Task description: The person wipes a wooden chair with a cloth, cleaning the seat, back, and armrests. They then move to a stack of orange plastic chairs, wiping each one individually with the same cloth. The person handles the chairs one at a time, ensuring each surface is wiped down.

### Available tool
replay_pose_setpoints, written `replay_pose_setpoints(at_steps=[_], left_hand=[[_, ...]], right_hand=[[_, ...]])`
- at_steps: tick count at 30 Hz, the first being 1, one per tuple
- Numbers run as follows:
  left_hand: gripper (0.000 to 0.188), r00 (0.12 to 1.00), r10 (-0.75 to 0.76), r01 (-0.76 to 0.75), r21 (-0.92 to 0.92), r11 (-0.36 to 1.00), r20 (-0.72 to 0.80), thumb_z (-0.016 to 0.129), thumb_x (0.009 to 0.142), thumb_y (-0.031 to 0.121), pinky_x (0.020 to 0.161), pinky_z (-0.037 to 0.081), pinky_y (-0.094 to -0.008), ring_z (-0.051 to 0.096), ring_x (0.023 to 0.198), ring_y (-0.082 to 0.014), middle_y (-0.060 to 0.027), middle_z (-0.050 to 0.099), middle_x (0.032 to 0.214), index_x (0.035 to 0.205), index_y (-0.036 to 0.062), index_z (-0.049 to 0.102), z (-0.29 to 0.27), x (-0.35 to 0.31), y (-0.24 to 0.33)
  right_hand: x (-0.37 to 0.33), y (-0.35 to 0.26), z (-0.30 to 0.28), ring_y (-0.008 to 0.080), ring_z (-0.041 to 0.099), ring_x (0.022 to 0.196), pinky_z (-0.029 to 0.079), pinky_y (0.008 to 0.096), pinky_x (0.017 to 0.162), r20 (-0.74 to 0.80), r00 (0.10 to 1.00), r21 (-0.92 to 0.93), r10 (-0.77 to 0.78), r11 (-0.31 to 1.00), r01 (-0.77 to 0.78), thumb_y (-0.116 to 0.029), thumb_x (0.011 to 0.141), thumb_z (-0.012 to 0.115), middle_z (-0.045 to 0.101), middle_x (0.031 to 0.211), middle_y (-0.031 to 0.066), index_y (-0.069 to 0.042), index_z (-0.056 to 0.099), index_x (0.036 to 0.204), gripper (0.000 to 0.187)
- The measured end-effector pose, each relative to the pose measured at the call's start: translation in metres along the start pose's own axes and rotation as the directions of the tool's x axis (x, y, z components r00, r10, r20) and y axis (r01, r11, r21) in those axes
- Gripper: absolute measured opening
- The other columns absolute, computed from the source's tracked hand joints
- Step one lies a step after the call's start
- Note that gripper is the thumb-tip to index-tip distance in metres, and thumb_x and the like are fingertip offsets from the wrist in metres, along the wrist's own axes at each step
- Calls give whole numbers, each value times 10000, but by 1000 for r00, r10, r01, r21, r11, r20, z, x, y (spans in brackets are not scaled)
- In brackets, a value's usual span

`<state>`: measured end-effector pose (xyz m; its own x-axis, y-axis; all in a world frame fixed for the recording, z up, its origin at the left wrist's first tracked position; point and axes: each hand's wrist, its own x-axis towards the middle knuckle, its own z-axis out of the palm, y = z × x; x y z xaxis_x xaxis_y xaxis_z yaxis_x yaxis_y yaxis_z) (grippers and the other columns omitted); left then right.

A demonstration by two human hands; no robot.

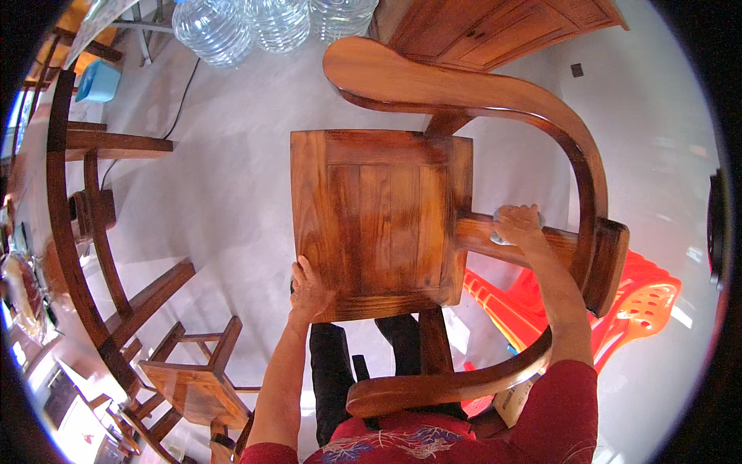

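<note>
Polished brown wood dominates the head view: one armchair (386, 224), square-seated, stands on the pale floor (220, 147) directly before a person in a red shirt, its back toward the right. The left hand (311, 292) rests at the seat's near front corner, fingers laid along the edge; whether it grips underneath cannot be told. The right hand (519, 224) is curled over a greyish cloth (498, 233), pressing it to the back slat (563, 246).

The chair looks heavy and stiff, its glossy finish probably a little slippery — the curved rail (583, 155) or the seat's rim would likely offer the surest hold. The cloth appears soft and light, best bunched under the fingers.

By count: two hands, one cloth, three clear bottles (212, 35) at the top, one blue bin (98, 82), one wooden cabinet (502, 31) and one smaller wooden chair (184, 390) — while the red plastic seating (645, 305), partly hidden, defies a sure tally.
</note>
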<state>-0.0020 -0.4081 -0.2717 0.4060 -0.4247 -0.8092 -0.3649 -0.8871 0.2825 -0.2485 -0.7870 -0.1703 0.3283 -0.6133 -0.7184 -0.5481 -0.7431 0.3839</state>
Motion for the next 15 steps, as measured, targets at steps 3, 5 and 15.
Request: replay_pose_setpoints(at_steps=[3,5,15], left_hand=[[1133,999,27,-26,33,999,-24,779,677,280,877,481,-525,464,1138,-495,-270,180,1409,1425,-22,-16,0,2,-4],[1137,997,59,-55,77,996,-55,780,674,279,841,501,-524,511,1081,-493,-263,199,1401,1426,-20,-18,2,0,-4],[1118,992,110,-101,134,986,-64,767,704,288,803,529,-475,562,1044,-433,-248,195,1429,1442,15,-28,9,5,-20]], right_hand=[[-21,19,-28,272,641,985,412,521,848,120,986,-53,117,992,-111,-411,820,486,675,1040,103,-123,680,1020,401],[-31,43,-37,292,627,1027,432,496,872,190,965,-76,182,982,-170,-435,829,457,665,1080,118,-116,674,1060,449],[-29,55,-53,308,606,1052,445,458,906,300,944,117,138,977,-180,-380,806,528,641,1095,174,-102,642,1097,418]])
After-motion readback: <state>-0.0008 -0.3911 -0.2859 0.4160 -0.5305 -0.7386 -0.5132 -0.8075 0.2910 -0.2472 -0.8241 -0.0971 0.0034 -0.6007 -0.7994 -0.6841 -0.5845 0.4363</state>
